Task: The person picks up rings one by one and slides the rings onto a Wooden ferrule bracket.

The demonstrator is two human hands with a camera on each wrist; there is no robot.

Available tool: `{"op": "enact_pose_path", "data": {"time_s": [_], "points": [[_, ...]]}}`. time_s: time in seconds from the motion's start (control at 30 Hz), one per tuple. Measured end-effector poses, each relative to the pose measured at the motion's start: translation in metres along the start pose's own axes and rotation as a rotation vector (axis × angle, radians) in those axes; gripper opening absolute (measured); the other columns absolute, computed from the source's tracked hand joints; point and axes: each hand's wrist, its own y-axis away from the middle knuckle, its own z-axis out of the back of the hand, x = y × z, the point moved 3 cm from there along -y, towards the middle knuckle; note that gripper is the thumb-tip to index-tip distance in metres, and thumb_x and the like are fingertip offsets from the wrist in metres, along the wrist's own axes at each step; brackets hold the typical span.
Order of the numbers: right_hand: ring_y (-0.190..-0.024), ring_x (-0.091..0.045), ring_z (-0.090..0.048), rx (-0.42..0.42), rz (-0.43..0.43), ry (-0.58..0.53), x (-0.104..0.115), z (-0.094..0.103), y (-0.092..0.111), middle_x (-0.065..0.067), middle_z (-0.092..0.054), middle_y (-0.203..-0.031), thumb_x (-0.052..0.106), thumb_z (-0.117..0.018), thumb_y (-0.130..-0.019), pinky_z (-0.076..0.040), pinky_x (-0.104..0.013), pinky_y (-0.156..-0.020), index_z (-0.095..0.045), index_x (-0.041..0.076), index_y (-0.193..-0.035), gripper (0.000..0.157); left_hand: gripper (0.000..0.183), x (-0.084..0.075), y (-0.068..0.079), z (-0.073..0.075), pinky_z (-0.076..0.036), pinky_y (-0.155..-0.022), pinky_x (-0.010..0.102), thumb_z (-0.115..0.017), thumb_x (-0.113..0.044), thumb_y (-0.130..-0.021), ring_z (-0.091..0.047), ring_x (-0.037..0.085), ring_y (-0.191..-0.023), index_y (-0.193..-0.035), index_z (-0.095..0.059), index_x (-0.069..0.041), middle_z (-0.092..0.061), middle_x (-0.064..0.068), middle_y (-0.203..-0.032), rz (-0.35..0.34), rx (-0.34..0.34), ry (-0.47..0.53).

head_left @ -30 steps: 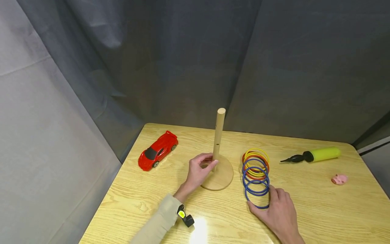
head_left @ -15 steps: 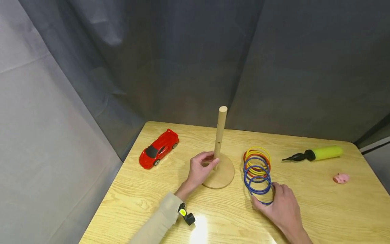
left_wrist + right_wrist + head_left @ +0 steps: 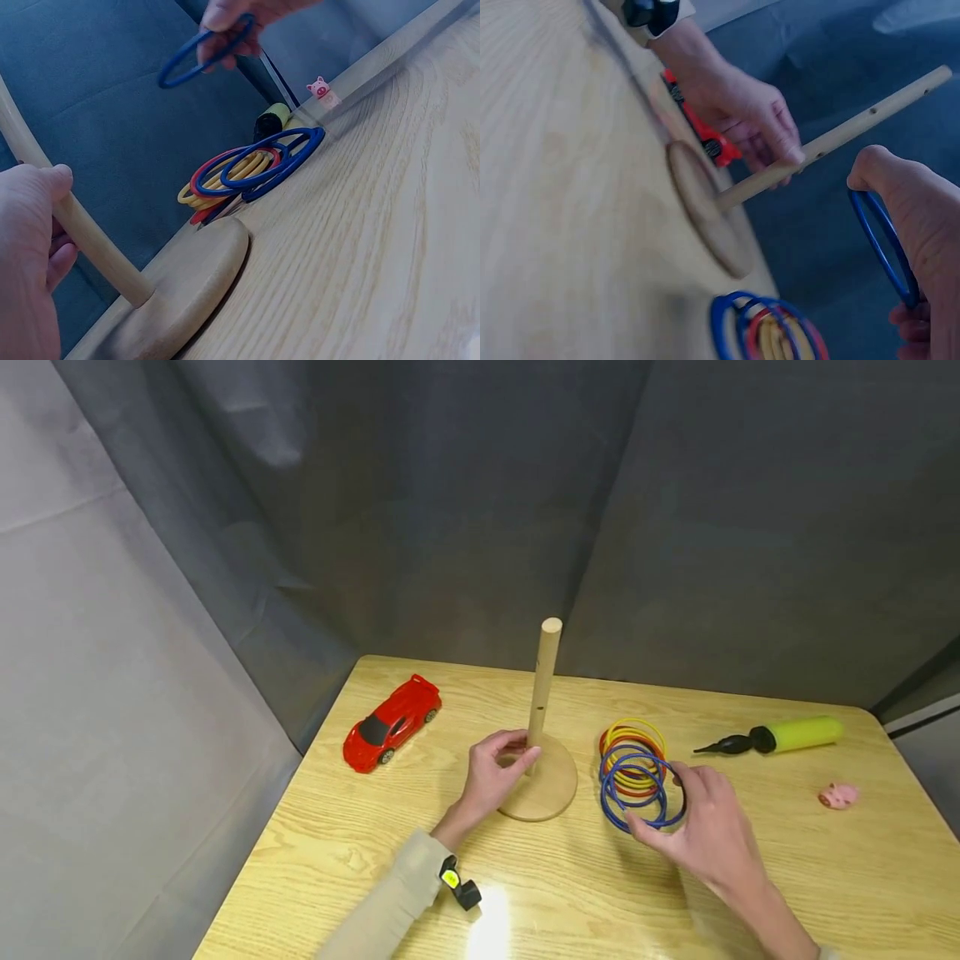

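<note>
My left hand [image 3: 487, 777] grips the lower part of an upright wooden post [image 3: 546, 668], thumb on the near side. The post rises from a round wooden base [image 3: 555, 785] resting on the table. To the right, my right hand [image 3: 712, 831] pinches a blue ring [image 3: 909, 296] between thumb and fingers. Both wrist views show this ring held in the air, apart from the pile. Below it lies an overlapping pile of blue, red and yellow rings [image 3: 277, 177], partly hidden from the head view by the held ring.
A red toy car [image 3: 393, 722] stands at the back left of the wooden table [image 3: 300, 860]. On the right lie a yellow-green and black hand pump [image 3: 806, 735] and a small pink pig head [image 3: 838, 795]. Dark curtain [image 3: 465, 527] hangs behind the table's far edge.
My right hand has drawn the nearest blue ring off the row and raised it, moving away from me and slightly right. The left hand keeps its hold on the post.
</note>
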Motion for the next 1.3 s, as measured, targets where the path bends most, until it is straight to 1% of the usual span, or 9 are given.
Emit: {"op": "enact_pose_path", "data": {"time_s": [0.23, 0.4, 0.5, 0.6, 0.83, 0.9, 1.03, 1.17, 1.3], "points": [[-0.097, -0.037, -0.057, 0.029, -0.006, -0.068, 0.016, 0.025, -0.034, -0.02, -0.064, -0.102, 0.044, -0.094, -0.06, -0.047, -0.054, -0.078, -0.066, -0.008, -0.122, 0.086, 0.025, 0.024, 0.0, -0.002, -0.063, -0.075, 0.061, -0.076, 0.009, -0.09, -0.072, 0.049, -0.091, -0.115, -0.072, 0.011, -0.073, 0.03, -0.105, -0.005, 0.011, 0.008], [-0.093, -0.03, -0.055, 0.004, 0.033, -0.113, 0.03, 0.045, -0.065, -0.015, -0.065, -0.101, 0.039, -0.094, -0.06, -0.041, -0.044, -0.075, -0.067, -0.005, -0.123, 0.081, 0.025, 0.036, -0.001, 0.0, -0.064, -0.076, 0.056, -0.077, 0.002, -0.092, -0.074, 0.04, -0.095, -0.117, -0.074, 0.005, -0.074, 0.024, -0.107, -0.016, 0.019, 0.015], [-0.09, -0.021, -0.052, -0.019, 0.058, -0.128, 0.038, 0.057, -0.082, -0.01, -0.064, -0.098, 0.036, -0.092, -0.061, -0.038, -0.034, -0.073, -0.068, -0.003, -0.122, 0.076, 0.025, 0.038, -0.001, 0.0, -0.064, -0.076, 0.054, -0.078, -0.004, -0.094, -0.075, 0.033, -0.096, -0.118, -0.075, 0.002, -0.075, 0.02, -0.108, -0.008, 0.027, 0.026], [-0.088, -0.017, -0.049, -0.034, 0.072, -0.15, 0.046, 0.071, -0.099, -0.008, -0.064, -0.098, 0.035, -0.093, -0.061, -0.035, -0.029, -0.072, -0.069, -0.001, -0.122, 0.075, 0.025, 0.038, 0.0, 0.0, -0.064, -0.076, 0.054, -0.078, -0.007, -0.095, -0.076, 0.03, -0.095, -0.118, -0.075, 0.001, -0.076, 0.018, -0.108, 0.011, 0.036, 0.032], [-0.09, -0.014, -0.053, -0.065, 0.143, -0.216, 0.07, 0.1, -0.142, -0.003, -0.064, -0.097, 0.029, -0.093, -0.061, -0.039, -0.018, -0.078, -0.07, 0.0, -0.121, 0.071, 0.024, 0.039, 0.001, 0.0, -0.064, -0.079, 0.053, -0.079, -0.007, -0.094, -0.076, 0.03, -0.096, -0.117, -0.075, 0.0, -0.076, 0.018, -0.108, 0.029, 0.033, 0.032], [-0.089, -0.012, -0.051, -0.078, 0.17, -0.212, 0.077, 0.105, -0.153, -0.004, -0.063, -0.096, 0.032, -0.092, -0.061, -0.038, -0.018, -0.078, -0.07, -0.001, -0.119, 0.07, 0.024, 0.038, 0.001, 0.0, -0.065, -0.077, 0.053, -0.079, -0.005, -0.094, -0.076, 0.032, -0.094, -0.117, -0.075, 0.001, -0.076, 0.019, -0.107, 0.03, 0.027, 0.028], [-0.085, -0.014, -0.046, -0.087, 0.211, -0.183, 0.09, 0.11, -0.169, -0.005, -0.059, -0.091, 0.038, -0.091, -0.062, -0.035, -0.025, -0.074, -0.071, -0.001, -0.117, 0.07, 0.023, 0.037, 0.002, -0.001, -0.065, -0.077, 0.053, -0.078, -0.002, -0.093, -0.076, 0.037, -0.094, -0.116, -0.075, 0.003, -0.075, 0.021, -0.107, 0.037, 0.028, 0.048], [-0.082, -0.015, -0.043, -0.07, 0.226, -0.162, 0.099, 0.108, -0.181, -0.005, -0.055, -0.088, 0.04, -0.092, -0.063, -0.034, -0.029, -0.071, -0.07, -0.002, -0.118, 0.073, 0.024, 0.036, 0.003, -0.001, -0.063, -0.08, 0.057, -0.076, 0.003, -0.093, -0.074, 0.044, -0.095, -0.117, -0.073, 0.006, -0.074, 0.025, -0.108, 0.034, 0.033, 0.069], [-0.082, -0.016, -0.042, -0.05, 0.224, -0.156, 0.105, 0.105, -0.19, -0.004, -0.053, -0.087, 0.041, -0.093, -0.065, -0.033, -0.031, -0.071, -0.07, -0.001, -0.117, 0.071, 0.025, 0.035, 0.002, -0.002, -0.062, -0.079, 0.061, -0.074, 0.009, -0.092, -0.073, 0.047, -0.094, -0.117, -0.071, 0.01, -0.073, 0.029, -0.107, 0.013, 0.037, 0.054]]}}
